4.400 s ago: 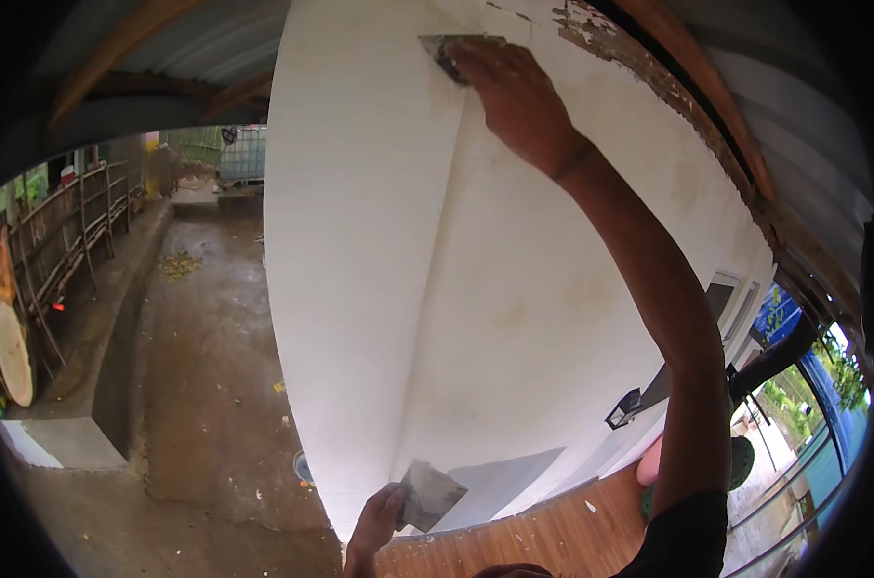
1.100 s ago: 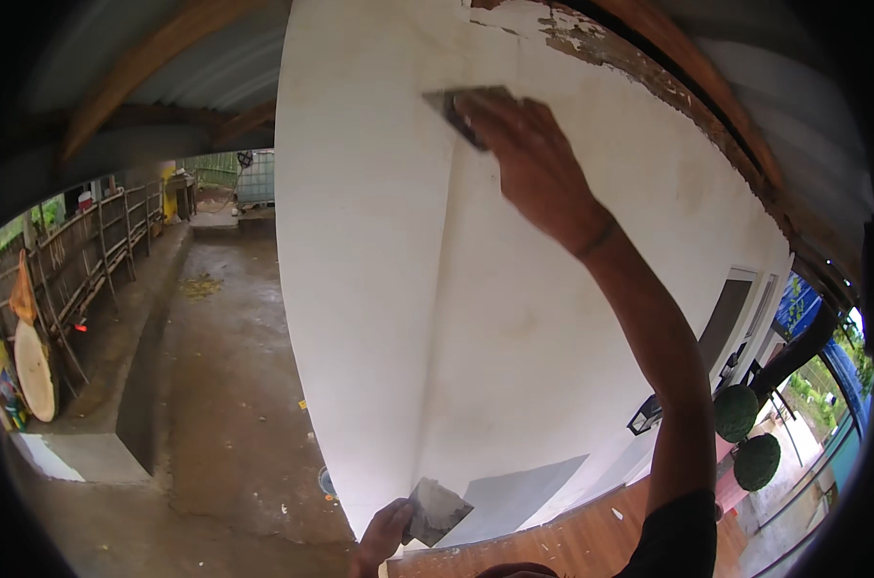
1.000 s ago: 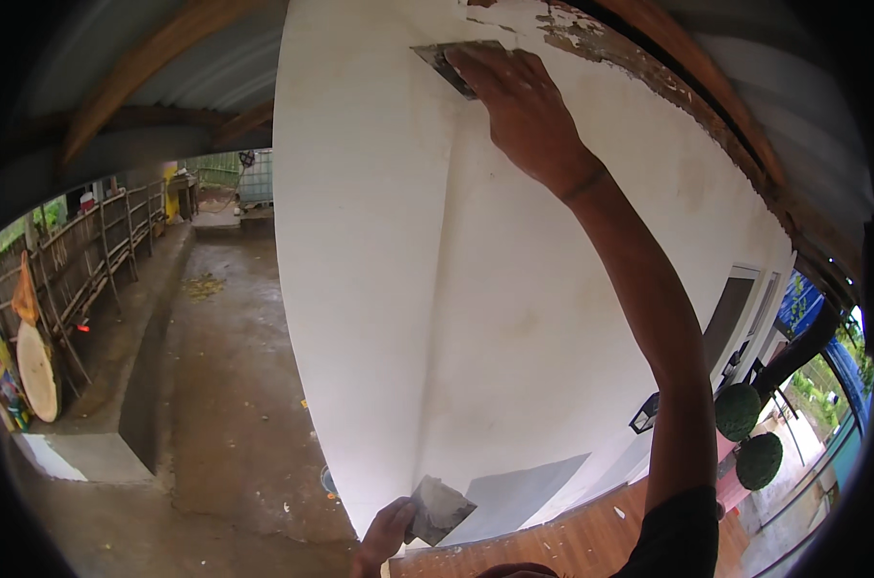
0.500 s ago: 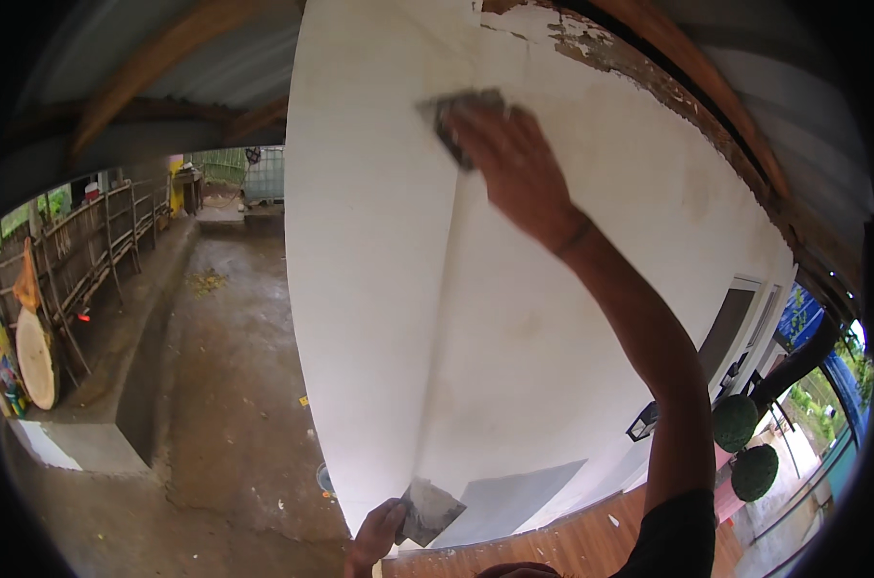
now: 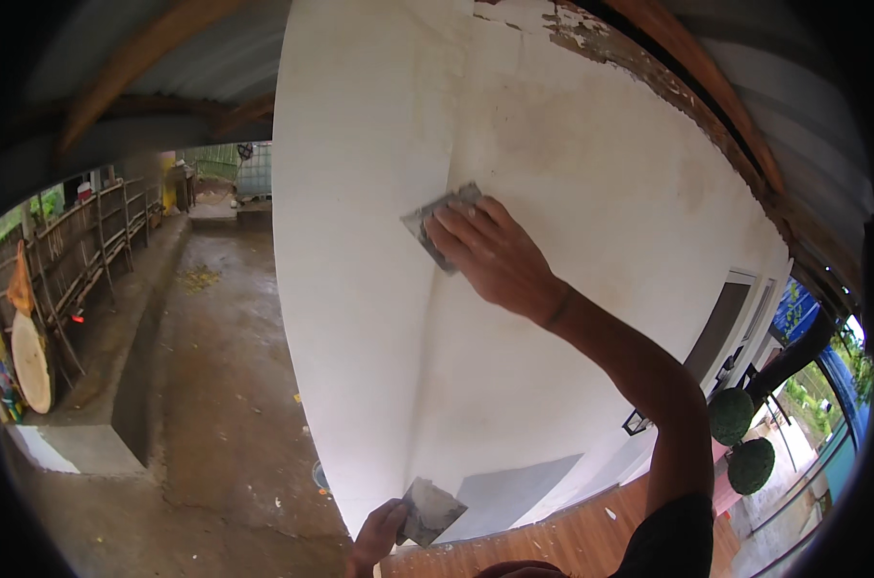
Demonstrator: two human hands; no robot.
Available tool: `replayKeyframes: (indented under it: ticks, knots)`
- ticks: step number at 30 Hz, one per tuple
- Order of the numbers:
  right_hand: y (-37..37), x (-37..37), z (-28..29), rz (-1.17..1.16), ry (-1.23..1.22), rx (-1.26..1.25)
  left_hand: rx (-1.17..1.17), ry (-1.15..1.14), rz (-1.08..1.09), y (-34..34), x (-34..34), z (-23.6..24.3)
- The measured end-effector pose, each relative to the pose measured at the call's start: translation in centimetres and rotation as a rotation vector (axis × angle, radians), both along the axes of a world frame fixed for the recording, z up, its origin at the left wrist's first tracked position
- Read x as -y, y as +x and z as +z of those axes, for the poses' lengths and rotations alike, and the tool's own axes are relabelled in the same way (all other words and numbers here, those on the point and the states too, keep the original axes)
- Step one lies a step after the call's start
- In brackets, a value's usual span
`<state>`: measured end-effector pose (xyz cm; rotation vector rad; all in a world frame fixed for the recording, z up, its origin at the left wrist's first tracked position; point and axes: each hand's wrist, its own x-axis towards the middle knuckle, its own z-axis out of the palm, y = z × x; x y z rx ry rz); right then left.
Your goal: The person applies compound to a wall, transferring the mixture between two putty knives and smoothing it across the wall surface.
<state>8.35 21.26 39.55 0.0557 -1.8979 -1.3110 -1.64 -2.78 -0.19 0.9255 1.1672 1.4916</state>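
Note:
A pale, white-coated wall (image 5: 553, 279) stands in front of me, with a vertical edge line running down it. My right hand (image 5: 500, 252) is closed on a flat grey putty scraper (image 5: 420, 223), which is against the wall at that line, about mid-height. Fingers press over the scraper's back, so part of it is hidden. Low down, my left hand (image 5: 377, 533) grips the edge of a square putty plate (image 5: 432, 512) smeared with whitish paste. A grey rectangular patch (image 5: 519, 496) shows on the lower wall beside the plate.
Peeling paint (image 5: 591, 43) lines the wall's top under a corrugated roof. To the left lies a wet concrete floor (image 5: 230, 356) with a low ledge and stick fence (image 5: 109, 226). Wooden flooring (image 5: 562, 535) is below; round green plants (image 5: 750, 467) stand at the right.
My right hand has come down the wall along the edge line with the scraper, from near the top to about mid-height. The left hand and its plate stay nearly where they were.

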Motion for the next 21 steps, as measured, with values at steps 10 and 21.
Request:
replayKeyframes:
  ticks: [10,21]
  knots:
    - [1.2,-2.5,15.4,0.637,-0.672,-0.460,0.011,-0.026,0.034,0.7,1.0,1.0]
    - [-1.4,-4.4,17.0,0.673,-0.858,-0.472,0.008,-0.121,0.207,0.9,2.7,1.3]
